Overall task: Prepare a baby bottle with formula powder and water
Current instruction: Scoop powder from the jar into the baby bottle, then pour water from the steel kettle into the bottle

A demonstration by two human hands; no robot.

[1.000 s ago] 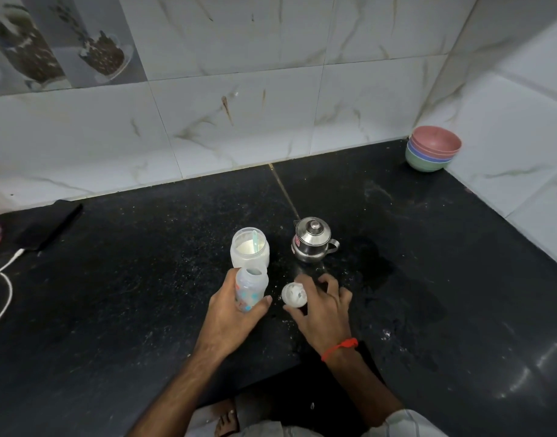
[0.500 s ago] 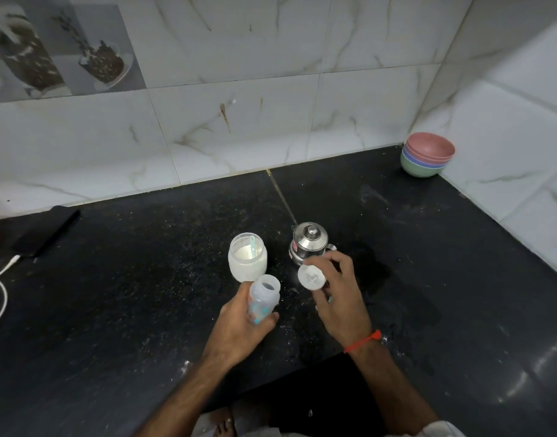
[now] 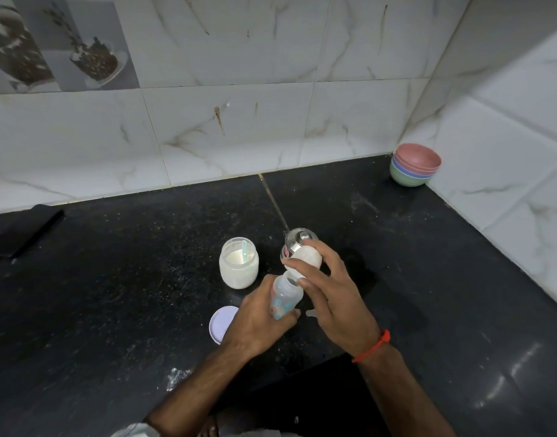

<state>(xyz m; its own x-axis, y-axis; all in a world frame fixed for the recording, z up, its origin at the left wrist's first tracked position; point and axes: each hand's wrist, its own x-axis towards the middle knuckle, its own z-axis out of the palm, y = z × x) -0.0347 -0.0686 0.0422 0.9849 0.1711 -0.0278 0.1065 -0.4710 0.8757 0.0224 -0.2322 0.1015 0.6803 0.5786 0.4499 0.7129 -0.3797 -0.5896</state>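
Head view: bottle cap off, powder jar close by.
Left hand (image 3: 258,326) grips baby bottle (image 3: 286,294), tipped, open mouth up toward right. Right hand (image 3: 330,294) holds white cap (image 3: 305,261) just above mouth. Powder jar (image 3: 238,263) behind, on table (image 3: 113,294), nearer left hand.

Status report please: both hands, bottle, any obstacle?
Left hand grips clear printed baby bottle, tilted. Right hand holds white round bottle cap at its mouth. Nothing blocking.

Stacked bowls (image 3: 415,167) in corner; phone (image 3: 22,230) far left.
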